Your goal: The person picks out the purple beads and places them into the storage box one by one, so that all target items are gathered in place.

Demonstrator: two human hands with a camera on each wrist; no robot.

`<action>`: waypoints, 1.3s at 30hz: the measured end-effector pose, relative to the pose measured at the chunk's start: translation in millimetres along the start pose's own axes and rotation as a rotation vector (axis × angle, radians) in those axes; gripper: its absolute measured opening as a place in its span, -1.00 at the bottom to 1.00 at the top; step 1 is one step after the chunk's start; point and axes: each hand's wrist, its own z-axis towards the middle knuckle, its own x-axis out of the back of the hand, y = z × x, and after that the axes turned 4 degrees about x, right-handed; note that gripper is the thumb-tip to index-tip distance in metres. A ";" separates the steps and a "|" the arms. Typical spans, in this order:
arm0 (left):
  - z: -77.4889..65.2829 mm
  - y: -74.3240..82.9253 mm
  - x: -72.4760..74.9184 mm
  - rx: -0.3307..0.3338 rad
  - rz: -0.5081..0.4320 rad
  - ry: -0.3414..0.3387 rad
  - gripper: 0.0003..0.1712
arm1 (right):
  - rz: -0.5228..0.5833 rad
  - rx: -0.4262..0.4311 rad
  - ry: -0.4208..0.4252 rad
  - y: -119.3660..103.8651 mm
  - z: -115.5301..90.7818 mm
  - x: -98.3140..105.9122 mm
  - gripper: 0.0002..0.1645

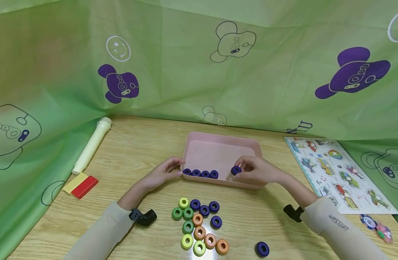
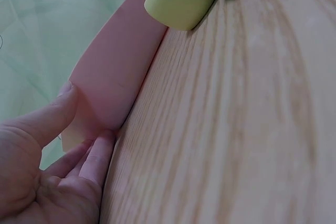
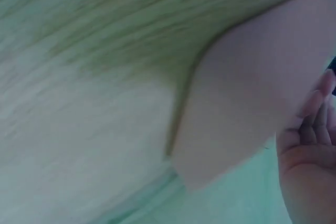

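A pink rectangular tray (image 1: 221, 141) stands on the table. My left hand (image 1: 161, 174) rests against its near left corner; in the left wrist view, thumb and fairly straight fingers touch the tray's outer wall (image 2: 118, 66). My right hand (image 1: 258, 169) pinches a dark purple ring bead (image 1: 236, 170) above the tray's near right part. Inside, a row of purple ring beads (image 1: 205, 174) lines the near wall from the left corner. In the right wrist view, the right hand (image 3: 310, 156) is beyond the tray's wall (image 3: 247, 87), with only a sliver of the bead showing.
Several loose purple, green, yellow and orange ring beads (image 1: 199, 233) lie before the tray, with one purple ring bead (image 1: 262, 249) farther right. A picture puzzle board (image 1: 342, 173) lies right, a cream tube (image 1: 92, 146) and yellow-red piece (image 1: 81, 185) left. A green curtain (image 1: 185, 72) hangs behind.
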 end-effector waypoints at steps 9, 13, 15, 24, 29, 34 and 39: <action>-0.1 -0.9 0.3 0.001 -0.015 -0.007 -0.58 | -0.213 0.002 -0.085 23.7 13.8 -16.1 -0.74; 0.0 -0.8 0.8 -0.004 -0.012 -0.008 -0.58 | -0.243 -0.006 -0.096 20.2 19.6 -21.7 -0.75; 0.0 -1.0 1.1 -0.002 -0.012 -0.008 -0.58 | -0.244 0.004 -0.103 18.5 22.3 -23.6 -0.74; 0.5 -2.0 1.8 -0.006 -0.001 -0.008 -0.57 | -0.239 0.013 -0.132 15.8 28.4 -26.8 -0.71; 0.8 -2.2 0.9 -0.005 -0.010 -0.012 -0.57 | -0.234 0.009 -0.094 14.7 24.2 -24.6 -0.63; 0.6 -2.4 0.4 0.001 -0.024 -0.014 -0.56 | -0.185 0.001 0.024 -4.0 15.9 -18.8 -0.61; -0.4 -0.3 1.1 -0.007 -0.015 -0.014 -0.58 | -0.126 0.142 0.145 -43.4 8.5 -17.1 -0.66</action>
